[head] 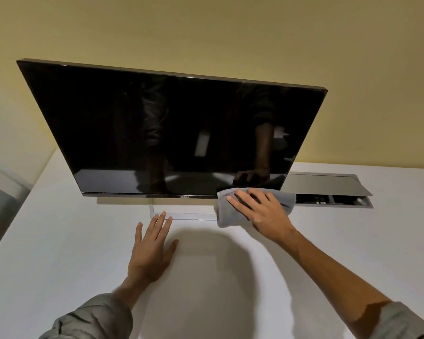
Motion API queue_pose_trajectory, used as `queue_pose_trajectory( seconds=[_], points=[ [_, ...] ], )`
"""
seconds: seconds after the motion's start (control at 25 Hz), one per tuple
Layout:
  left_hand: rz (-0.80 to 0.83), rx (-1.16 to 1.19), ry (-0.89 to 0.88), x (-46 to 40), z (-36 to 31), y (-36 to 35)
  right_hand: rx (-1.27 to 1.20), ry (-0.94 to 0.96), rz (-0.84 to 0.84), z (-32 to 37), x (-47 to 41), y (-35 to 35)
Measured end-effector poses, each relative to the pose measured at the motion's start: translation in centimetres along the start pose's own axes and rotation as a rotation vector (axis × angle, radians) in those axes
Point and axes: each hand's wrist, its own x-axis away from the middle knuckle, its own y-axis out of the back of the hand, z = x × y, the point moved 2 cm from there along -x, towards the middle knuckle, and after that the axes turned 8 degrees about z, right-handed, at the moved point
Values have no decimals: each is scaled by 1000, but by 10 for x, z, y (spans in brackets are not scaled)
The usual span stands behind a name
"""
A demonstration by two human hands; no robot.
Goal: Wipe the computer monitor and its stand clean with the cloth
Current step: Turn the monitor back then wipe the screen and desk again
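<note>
White desk against a yellow wall, right hand pressing a grey cloth at the Dell monitor lower edge with fingers spread, left hand lying flat, fingers apart, fingertips touching the stand base.

White desk, open cable hatch, yellow wall.

Single head view, worn high above white desk, facing forward and down toward yellow wall. Wide-angle, edges bowed. Close range: both forearms enter from bottom edge, monitor fills middle, its top leaning toward camera. No second view.
</note>
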Motion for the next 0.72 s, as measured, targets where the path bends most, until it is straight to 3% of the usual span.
queue_pose_trajectory(
  seconds=[0.08, 0.24, 0.32, 0.48, 0.72],
  points=[
    [7, 7, -4, 1, 2, -1, -36, 17, -60, -7, -4, 18],
    [21, 25, -14, 3, 1, 3, -196, -43, -563, -34, -49, 127],
    [28, 43, -13, 5, 1, 5, -240, -126, -718, -46, -76, 174],
    [32, -9, 18, 6, 25, 8, -53, -167, -555, -50, -115, 182],
    [6, -13, 31, 4, 45, 10, 4, 33, -352, 4, -115, 100]
  ],
)
